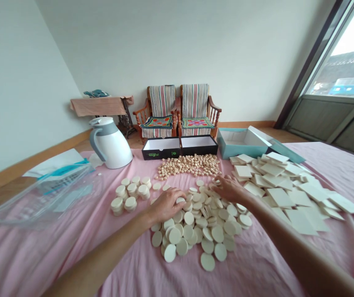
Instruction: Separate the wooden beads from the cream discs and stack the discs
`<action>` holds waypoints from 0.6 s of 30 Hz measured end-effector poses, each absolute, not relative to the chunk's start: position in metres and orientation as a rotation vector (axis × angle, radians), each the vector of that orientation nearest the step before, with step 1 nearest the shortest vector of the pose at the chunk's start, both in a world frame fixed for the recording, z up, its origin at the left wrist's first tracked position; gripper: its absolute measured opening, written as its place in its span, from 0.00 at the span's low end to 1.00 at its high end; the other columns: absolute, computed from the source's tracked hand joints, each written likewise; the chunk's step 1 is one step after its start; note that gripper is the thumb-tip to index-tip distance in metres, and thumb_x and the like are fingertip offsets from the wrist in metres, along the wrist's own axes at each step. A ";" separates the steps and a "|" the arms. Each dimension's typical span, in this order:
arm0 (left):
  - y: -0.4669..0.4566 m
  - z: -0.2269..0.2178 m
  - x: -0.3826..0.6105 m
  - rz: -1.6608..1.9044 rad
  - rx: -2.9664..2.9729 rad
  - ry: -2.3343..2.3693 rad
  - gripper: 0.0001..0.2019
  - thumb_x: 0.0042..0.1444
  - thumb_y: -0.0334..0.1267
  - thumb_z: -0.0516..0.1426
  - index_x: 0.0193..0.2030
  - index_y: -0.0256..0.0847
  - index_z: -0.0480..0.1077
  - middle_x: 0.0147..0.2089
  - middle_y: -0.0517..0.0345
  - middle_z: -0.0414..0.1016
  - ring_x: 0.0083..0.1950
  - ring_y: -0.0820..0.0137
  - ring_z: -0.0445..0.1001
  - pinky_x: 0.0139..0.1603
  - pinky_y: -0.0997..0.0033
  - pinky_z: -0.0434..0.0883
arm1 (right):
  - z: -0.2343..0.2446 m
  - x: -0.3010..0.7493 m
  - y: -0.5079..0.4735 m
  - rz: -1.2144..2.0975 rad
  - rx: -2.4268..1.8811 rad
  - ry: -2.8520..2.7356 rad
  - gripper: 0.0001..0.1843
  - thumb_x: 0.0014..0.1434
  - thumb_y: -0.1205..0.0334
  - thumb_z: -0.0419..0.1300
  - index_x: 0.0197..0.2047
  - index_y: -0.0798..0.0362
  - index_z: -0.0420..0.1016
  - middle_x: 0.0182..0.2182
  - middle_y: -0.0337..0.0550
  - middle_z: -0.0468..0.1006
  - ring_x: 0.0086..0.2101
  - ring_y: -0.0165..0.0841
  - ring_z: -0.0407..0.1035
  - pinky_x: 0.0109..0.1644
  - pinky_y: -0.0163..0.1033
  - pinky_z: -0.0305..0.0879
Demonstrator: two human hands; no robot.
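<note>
A loose pile of cream-coloured round discs [194, 237] lies in front of me on a pink cloth. My left hand [167, 203] is at the pile's left edge, its fingers curled round a pale round disc [180, 200]. At the back right of the heap, my right hand [230, 188] has its thumb and fingertips closed on another round disc [217, 181], partly hidden by the fingers. Several short stacks of the same discs [131, 189] stand left of my left hand, with a few single discs between.
Small wooden pieces [189, 166] lie before two black open boxes [161, 153]. Square pale tiles [280, 197] are heaped on the right, near a teal box [241, 144]. A white jug [115, 147] and a clear plastic bag [50, 194] are left. Two chairs stand behind.
</note>
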State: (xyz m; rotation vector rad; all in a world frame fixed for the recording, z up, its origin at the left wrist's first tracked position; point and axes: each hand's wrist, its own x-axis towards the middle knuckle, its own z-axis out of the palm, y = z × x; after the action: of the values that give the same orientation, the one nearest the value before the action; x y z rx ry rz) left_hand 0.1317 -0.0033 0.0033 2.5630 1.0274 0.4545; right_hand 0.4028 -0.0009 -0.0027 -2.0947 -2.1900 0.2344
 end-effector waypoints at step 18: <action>0.052 -0.015 0.207 0.472 2.745 0.918 0.13 0.60 0.34 0.48 0.48 0.40 0.70 0.50 0.53 0.73 0.52 0.66 0.68 0.56 0.63 0.64 | 0.015 0.390 -0.014 0.351 -1.677 -2.144 0.16 0.57 0.71 0.49 0.46 0.56 0.73 0.43 0.50 0.76 0.44 0.35 0.69 0.49 0.38 0.61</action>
State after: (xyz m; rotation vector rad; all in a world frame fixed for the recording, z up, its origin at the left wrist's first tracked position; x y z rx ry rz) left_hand 0.2071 0.0522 -0.0149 2.7447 0.9176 0.4722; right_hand 0.3900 -0.0140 0.0151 -1.6766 -2.1440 0.3511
